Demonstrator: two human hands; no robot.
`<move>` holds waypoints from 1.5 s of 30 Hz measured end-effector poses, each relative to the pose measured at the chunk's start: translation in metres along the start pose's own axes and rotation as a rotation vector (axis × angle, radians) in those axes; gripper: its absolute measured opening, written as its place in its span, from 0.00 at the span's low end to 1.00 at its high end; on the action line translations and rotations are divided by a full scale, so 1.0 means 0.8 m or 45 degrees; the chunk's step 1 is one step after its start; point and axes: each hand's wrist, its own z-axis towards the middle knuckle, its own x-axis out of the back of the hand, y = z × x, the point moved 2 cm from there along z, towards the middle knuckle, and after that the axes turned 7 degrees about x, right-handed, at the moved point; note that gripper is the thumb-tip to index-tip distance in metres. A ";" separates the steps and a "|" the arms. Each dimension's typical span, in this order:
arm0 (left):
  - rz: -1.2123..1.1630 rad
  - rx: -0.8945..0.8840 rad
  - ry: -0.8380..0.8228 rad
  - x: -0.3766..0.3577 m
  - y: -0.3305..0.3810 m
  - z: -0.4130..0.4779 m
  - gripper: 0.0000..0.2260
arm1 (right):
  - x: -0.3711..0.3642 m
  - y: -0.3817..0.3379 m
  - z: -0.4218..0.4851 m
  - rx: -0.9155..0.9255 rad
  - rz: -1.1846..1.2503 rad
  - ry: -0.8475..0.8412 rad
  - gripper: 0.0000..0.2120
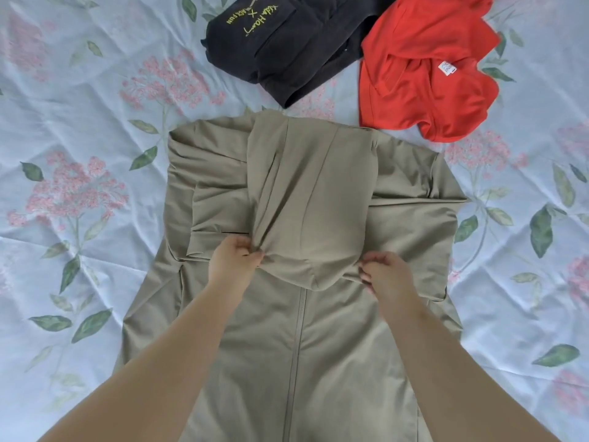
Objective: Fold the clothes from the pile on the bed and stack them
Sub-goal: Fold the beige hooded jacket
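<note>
Three garments lie on the bed in my feed, all on a pale floral bed sheet (79, 122) with pink blossoms and green leaves.

The khaki jacket (334, 362) fills the middle of the view and runs down to 6 o'clock. It lies flat with its front up, and its zip (298, 339) runs straight down the centre. Its hood (312, 202) is turned down over the chest, reaching from about 12 o'clock of the jacket toward the centre. Creased folds of the same fabric lie at the hood's 9 o'clock and 3 o'clock sides.

Both bare forearms come in from 6 o'clock. The left hand (236, 260) pinches the hood's lower edge at its 8 o'clock corner, with thumb and fingers closed on a gathered bunch of cloth. The right hand (382, 269) has its fingers curled on the hood's lower edge at the 4 o'clock corner. The two hands are well apart, with the hood's rounded lower edge between them.

At 12 o'clock in the view lies a black garment (287, 49), loosely folded, with yellow lettering on it. At 1 o'clock a red garment (427, 74) lies crumpled, with a white label (447, 67) showing at the neck. Its left edge meets the black one. Its lower hem is just beside the jacket's top edge; I cannot tell whether they touch.
</note>
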 end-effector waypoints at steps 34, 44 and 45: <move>1.063 -0.757 -0.195 -0.051 -0.152 -0.122 0.20 | 0.139 0.108 -0.147 -0.234 0.167 -0.530 0.06; 0.824 -0.580 0.030 0.008 -0.172 -0.125 0.17 | 0.097 0.118 -0.134 0.051 -0.537 -0.389 0.29; 0.851 -0.560 -0.005 0.009 -0.180 -0.127 0.17 | 0.100 0.130 -0.136 0.065 -0.782 -0.374 0.33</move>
